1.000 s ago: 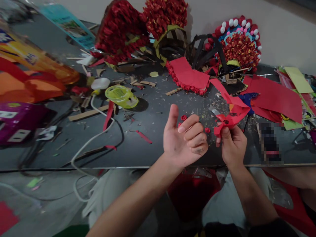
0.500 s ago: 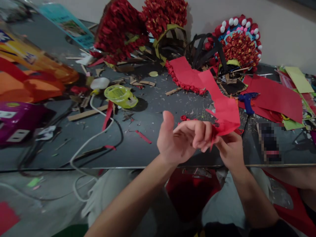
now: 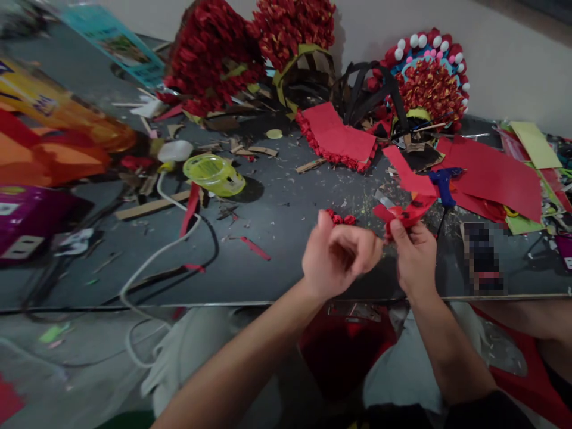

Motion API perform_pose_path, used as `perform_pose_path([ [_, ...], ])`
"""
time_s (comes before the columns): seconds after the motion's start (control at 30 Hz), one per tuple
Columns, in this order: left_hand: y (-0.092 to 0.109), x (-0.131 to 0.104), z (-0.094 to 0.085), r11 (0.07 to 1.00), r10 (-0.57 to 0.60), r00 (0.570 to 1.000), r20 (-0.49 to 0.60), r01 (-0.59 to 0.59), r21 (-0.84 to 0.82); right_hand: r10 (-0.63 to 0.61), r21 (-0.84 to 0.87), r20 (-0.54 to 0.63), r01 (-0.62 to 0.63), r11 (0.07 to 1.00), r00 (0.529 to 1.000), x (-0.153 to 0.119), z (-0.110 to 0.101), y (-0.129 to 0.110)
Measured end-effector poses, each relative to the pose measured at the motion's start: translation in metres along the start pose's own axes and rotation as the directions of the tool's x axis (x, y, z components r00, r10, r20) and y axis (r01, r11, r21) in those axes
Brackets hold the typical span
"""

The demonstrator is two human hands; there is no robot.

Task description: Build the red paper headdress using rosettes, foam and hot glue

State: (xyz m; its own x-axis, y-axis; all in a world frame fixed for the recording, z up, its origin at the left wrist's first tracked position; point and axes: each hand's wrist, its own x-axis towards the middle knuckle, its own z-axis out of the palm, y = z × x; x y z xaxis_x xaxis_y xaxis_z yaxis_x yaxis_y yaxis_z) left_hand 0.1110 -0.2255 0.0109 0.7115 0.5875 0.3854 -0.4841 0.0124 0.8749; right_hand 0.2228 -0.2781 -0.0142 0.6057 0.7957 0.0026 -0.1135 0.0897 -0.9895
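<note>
My right hand [image 3: 416, 257] pinches a cut strip of red paper [image 3: 419, 207] between thumb and fingers, above the front part of the dark table. The strip bends up and away toward the back. My left hand [image 3: 342, 257] is just to the left, with its fingers curled in and its thumb raised. Its fingertips come close to the strip's near end; whether a small piece lies in them is hidden. Small red paper rosettes [image 3: 343, 219] lie behind my left hand. A blue glue gun [image 3: 444, 182] rests to the right of the strip.
A red panel edged with rosettes [image 3: 337, 132] lies farther back. Red sheets [image 3: 496, 173] and a blurred-out phone-like object [image 3: 483, 257] are at the right. A yellow-green plastic piece [image 3: 214, 174], a white cable [image 3: 154, 259] and cardboard scraps are at the left. Flower-covered headpieces [image 3: 214, 56] line the wall.
My left fingers have curled in and drawn slightly away from the red strip. The strip has swung lower and lies more tilted in my right hand. The camera view has shifted slightly.
</note>
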Motion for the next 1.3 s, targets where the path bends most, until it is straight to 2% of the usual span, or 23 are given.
perform_pose_path([
  [0.03,-0.001,-0.003,0.002,0.968,0.102,0.994,0.049,-0.111,0.226,0.014,0.042,-0.050,-0.012,0.999,0.999,0.005,-0.003,-0.001],
  [0.07,-0.003,-0.007,0.005,0.858,0.190,0.973,0.132,-0.230,0.460,0.021,0.075,-0.101,-0.013,0.997,0.995,0.010,-0.006,-0.003],
  [0.1,-0.007,-0.012,0.008,0.664,0.236,0.940,0.246,-0.341,0.665,0.015,0.097,-0.147,-0.001,0.995,0.989,0.016,-0.011,-0.006],
  [0.13,-0.014,-0.018,0.011,0.448,0.245,0.909,0.336,-0.414,0.792,-0.003,0.103,-0.184,0.023,0.994,0.983,0.022,-0.016,-0.010],
  [0.17,-0.023,-0.024,0.015,0.275,0.191,0.915,0.356,-0.398,0.875,-0.033,0.098,-0.216,0.055,0.994,0.976,0.027,-0.023,-0.014],
  [0.23,-0.043,-0.035,0.024,0.029,0.060,0.958,0.280,-0.282,0.959,-0.114,0.067,-0.281,0.138,0.988,0.953,0.038,-0.036,-0.021],
  [0.27,-0.053,-0.041,0.028,-0.044,0.013,0.974,0.224,-0.223,0.974,-0.157,0.044,-0.315,0.179,0.983,0.936,0.042,-0.043,-0.024],
  [0.33,-0.069,-0.049,0.035,-0.123,-0.049,0.985,0.166,-0.171,0.977,-0.222,-0.007,-0.363,0.236,0.972,0.905,0.050,-0.054,-0.028],
  [0.43,-0.080,-0.055,0.039,-0.156,-0.102,0.979,0.176,-0.190,0.969,-0.257,-0.055,-0.368,0.255,0.965,0.894,0.055,-0.060,-0.029],
  [0.63,-0.079,-0.055,0.039,-0.183,-0.138,0.977,0.163,-0.186,0.965,-0.216,-0.022,-0.292,0.219,0.976,0.932,0.053,-0.052,-0.023],
  [0.83,-0.082,-0.054,0.040,-0.184,-0.183,0.971,0.155,-0.188,0.965,-0.277,-0.164,-0.222,0.244,0.956,0.935,0.051,-0.055,-0.020],
  [0.93,-0.082,-0.054,0.040,-0.175,-0.184,0.971,0.151,-0.184,0.967,-0.281,-0.278,-0.092,0.246,0.928,0.955,0.043,-0.054,-0.023],
  [1.0,-0.082,-0.053,0.040,-0.155,-0.186,0.971,0.152,-0.182,0.971,-0.218,-0.412,0.104,0.242,0.879,0.970,0.035,-0.050,-0.024],
  [1.07,-0.081,-0.052,0.040,-0.120,-0.205,0.967,0.149,-0.176,0.977,-0.116,-0.542,0.307,0.274,0.795,0.945,0.027,-0.044,-0.023],
  [1.13,-0.080,-0.051,0.041,-0.073,-0.265,0.955,0.134,-0.159,0.985,-0.001,-0.627,0.460,0.326,0.707,0.888,0.020,-0.037,-0.019],
  [1.23,-0.079,-0.049,0.042,-0.027,-0.369,0.924,0.104,-0.123,0.992,0.171,-0.714,0.561,0.369,0.595,0.810,0.014,-0.027,-0.010],
  [1.3,-0.079,-0.048,0.042,-0.019,-0.398,0.913,0.090,-0.106,0.994,0.238,-0.756,0.572,0.391,0.525,0.785,0.013,-0.022,-0.005],
])
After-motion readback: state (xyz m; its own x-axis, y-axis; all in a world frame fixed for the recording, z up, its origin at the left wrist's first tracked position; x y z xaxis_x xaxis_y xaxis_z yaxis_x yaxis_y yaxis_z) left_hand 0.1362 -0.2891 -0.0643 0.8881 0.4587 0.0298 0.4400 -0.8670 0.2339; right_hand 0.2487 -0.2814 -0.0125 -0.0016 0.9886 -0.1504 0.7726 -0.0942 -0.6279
